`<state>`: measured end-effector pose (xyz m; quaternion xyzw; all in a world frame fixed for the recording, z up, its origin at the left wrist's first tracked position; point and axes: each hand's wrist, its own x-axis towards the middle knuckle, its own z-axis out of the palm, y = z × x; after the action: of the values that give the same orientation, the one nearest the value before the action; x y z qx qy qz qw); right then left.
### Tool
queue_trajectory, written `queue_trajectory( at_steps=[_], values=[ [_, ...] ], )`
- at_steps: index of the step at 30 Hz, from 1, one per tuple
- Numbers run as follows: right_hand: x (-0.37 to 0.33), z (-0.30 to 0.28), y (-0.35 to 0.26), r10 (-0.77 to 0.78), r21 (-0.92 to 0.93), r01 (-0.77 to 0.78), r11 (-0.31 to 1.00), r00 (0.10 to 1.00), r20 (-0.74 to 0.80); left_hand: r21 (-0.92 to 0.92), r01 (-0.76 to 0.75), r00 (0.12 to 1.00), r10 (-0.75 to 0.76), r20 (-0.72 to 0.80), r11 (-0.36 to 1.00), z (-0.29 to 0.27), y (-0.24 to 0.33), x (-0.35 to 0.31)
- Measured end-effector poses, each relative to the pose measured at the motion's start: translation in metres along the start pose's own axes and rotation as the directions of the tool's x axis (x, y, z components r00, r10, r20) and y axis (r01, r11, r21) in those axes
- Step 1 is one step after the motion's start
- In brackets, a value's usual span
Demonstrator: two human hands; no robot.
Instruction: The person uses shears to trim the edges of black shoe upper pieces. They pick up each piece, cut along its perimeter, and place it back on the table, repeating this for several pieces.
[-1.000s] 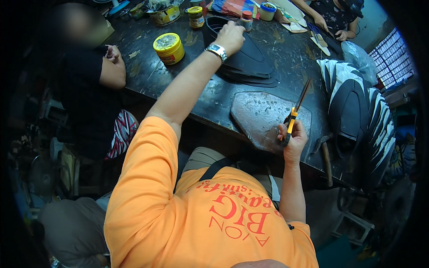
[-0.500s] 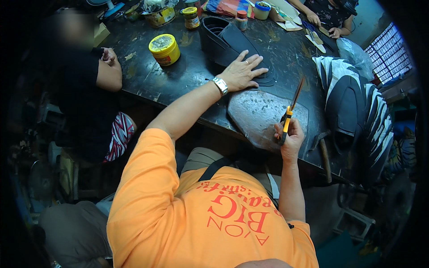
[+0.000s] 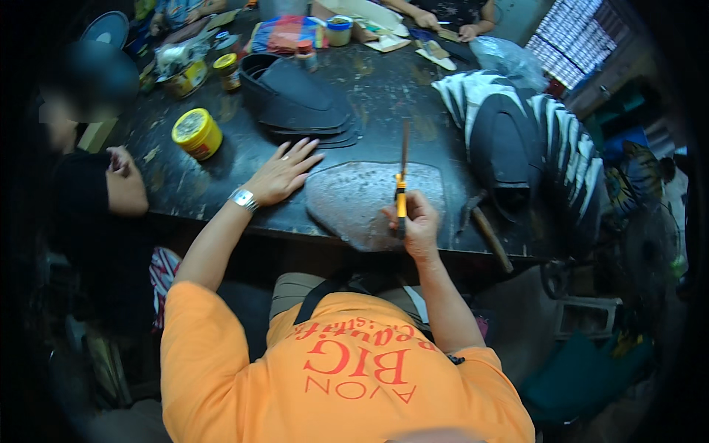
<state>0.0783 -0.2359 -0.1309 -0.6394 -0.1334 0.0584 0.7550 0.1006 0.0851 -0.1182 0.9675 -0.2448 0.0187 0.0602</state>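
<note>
My right hand (image 3: 419, 225) grips a pair of scissors (image 3: 401, 196) with yellow and black handles, blades pointing up and away from me. It is held above a grey, flat slab (image 3: 354, 192) at the table's near edge. My left hand (image 3: 284, 176), wearing a watch, lies with fingers spread on the table to the left of the slab. Its fingertips reach the near edge of a stack of black shoe uppers (image 3: 295, 96); whether they touch it I cannot tell.
A hammer (image 3: 487, 232) lies right of the slab. Beyond it stands a long row of black-and-white shoe uppers (image 3: 506, 140). A yellow jar (image 3: 197, 134) stands left of the stack. One person sits at the left; other people's hands (image 3: 425, 21) work at the far side.
My left hand has drawn back from on top of the black uppers to the table in front of them. The scissors stay in my right hand. The whole view has shifted.
</note>
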Motion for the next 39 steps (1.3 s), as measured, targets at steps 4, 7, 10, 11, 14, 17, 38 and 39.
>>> queue_trajectory(
  at_steps=[4, 7, 10, 11, 14, 17, 38, 39],
  values=[
    [0.000, -0.001, 0.005, -0.020, 0.013, 0.020, 1.000, 1.000, 0.002, -0.027, 0.132, 0.991, -0.132, 0.013, 0.991, -0.002, 0.019, -0.046],
    [0.000, 0.001, 0.008, -0.055, 0.020, 0.055, 0.998, 0.998, -0.008, -0.018, 0.268, 0.962, -0.269, -0.045, 0.963, 0.000, 0.034, -0.073],
    [-0.001, 0.001, 0.009, -0.042, -0.007, 0.042, 0.999, 0.999, -0.016, -0.024, 0.396, 0.911, -0.396, -0.118, 0.918, 0.006, 0.049, -0.093],
    [-0.002, 0.001, 0.009, -0.038, -0.012, 0.038, 0.999, 0.999, -0.016, -0.034, 0.431, 0.893, -0.431, -0.127, 0.902, 0.008, 0.053, -0.099],
    [-0.001, 0.000, 0.008, -0.036, 0.006, 0.036, 0.999, 0.999, -0.009, -0.079, 0.488, 0.856, -0.494, -0.150, 0.869, 0.011, 0.066, -0.112],
    [-0.001, 0.001, 0.006, -0.038, -0.014, 0.038, 0.999, 0.999, 0.004, -0.099, 0.516, 0.835, -0.525, -0.167, 0.851, 0.002, 0.075, -0.114],
    [0.000, 0.002, 0.011, -0.033, -0.062, 0.033, 0.998, 0.999, 0.006, -0.296, 0.167, 0.861, -0.285, -0.421, 0.941, 0.025, 0.103, 0.001],
    [0.000, 0.002, 0.010, -0.032, -0.042, 0.032, 0.999, 0.999, 0.007, -0.302, 0.151, 0.857, -0.277, -0.434, 0.941, 0.024, 0.103, 0.001]
  ],
)
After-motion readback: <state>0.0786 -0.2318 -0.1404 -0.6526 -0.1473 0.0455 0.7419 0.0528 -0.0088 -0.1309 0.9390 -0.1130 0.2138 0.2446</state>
